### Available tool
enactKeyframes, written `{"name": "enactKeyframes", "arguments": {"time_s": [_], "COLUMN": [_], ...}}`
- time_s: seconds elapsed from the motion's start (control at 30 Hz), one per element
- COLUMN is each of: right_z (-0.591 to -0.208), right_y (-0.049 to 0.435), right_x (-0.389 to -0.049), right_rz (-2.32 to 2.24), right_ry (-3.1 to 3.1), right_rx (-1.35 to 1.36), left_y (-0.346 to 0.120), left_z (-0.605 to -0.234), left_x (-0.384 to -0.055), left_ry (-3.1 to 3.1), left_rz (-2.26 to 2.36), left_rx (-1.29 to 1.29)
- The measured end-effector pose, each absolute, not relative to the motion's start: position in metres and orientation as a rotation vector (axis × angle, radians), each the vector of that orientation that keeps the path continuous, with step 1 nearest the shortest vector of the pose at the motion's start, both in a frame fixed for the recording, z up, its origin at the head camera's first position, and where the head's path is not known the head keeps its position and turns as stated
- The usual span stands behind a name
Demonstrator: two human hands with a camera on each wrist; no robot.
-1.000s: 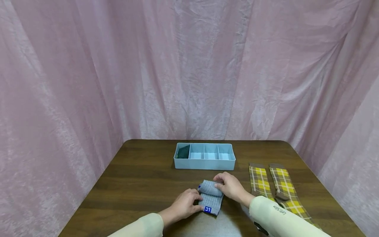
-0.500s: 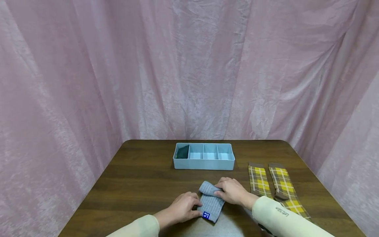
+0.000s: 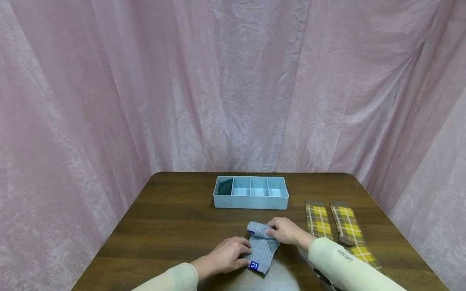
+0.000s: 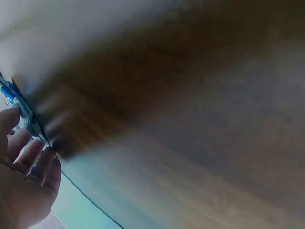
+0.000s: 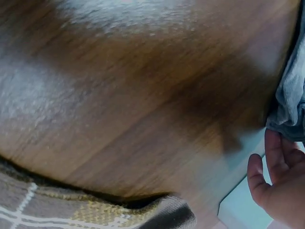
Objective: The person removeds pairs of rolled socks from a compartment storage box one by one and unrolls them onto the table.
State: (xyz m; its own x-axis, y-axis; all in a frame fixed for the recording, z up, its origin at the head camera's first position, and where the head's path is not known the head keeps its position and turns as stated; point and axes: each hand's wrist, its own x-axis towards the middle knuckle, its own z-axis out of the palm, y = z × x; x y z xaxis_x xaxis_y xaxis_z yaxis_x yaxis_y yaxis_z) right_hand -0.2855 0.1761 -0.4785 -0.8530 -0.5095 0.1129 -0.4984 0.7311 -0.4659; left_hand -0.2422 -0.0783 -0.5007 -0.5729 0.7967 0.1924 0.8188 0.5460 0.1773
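Observation:
A grey sock [image 3: 263, 252] with thin white lines and a blue "LC" label lies on the wooden table, its far end folded over. Whether a second sock lies under it, I cannot tell. My left hand [image 3: 229, 255] rests at its left edge, fingertips touching the side and thumb beside the label; the left wrist view shows the fingers loosely bent. At the fold's right end, my right hand [image 3: 288, 232] pinches the fabric between thumb and fingers. In the right wrist view the grey sock [image 5: 290, 102] is cut off by the frame edge.
Beyond the hands stands a light blue box [image 3: 251, 203] with several compartments; dark green fabric [image 3: 224, 187] fills the leftmost one. Two yellow plaid socks [image 3: 318, 220] lie at the right, partly behind the right sleeve. A pink curtain [image 3: 233, 89] hangs behind the table.
The grey sock has turned slightly and its labelled end has shifted nearer to me. Its folded end has moved a little right with my right hand. Both hands stay at the sock.

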Motion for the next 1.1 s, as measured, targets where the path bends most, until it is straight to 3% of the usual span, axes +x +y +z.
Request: {"name": "enactKeyframes", "arguments": {"time_s": [0.27,0.47,0.57,1.1], "right_z": [-0.487,-0.494,-0.494,-0.489], "right_y": [0.169,0.169,0.170,0.172], "right_x": [-0.288,-0.284,-0.283,-0.297], "right_rz": [-0.860,-0.564,-0.435,-0.675], "right_ry": [3.089,3.284,3.268,3.136], "right_rx": [-0.638,-1.073,-1.145,-0.848], "left_y": [-0.079,-0.079,-0.080,-0.085], "left_z": [-0.502,-0.501,-0.501,-0.501], "left_x": [-0.243,-0.240,-0.241,-0.237], "left_ry": [-2.674,-2.687,-2.695,-2.642], "left_rz": [-0.431,-0.355,-0.321,-0.332], "left_rx": [-1.383,-1.373,-1.372,-1.490]}}
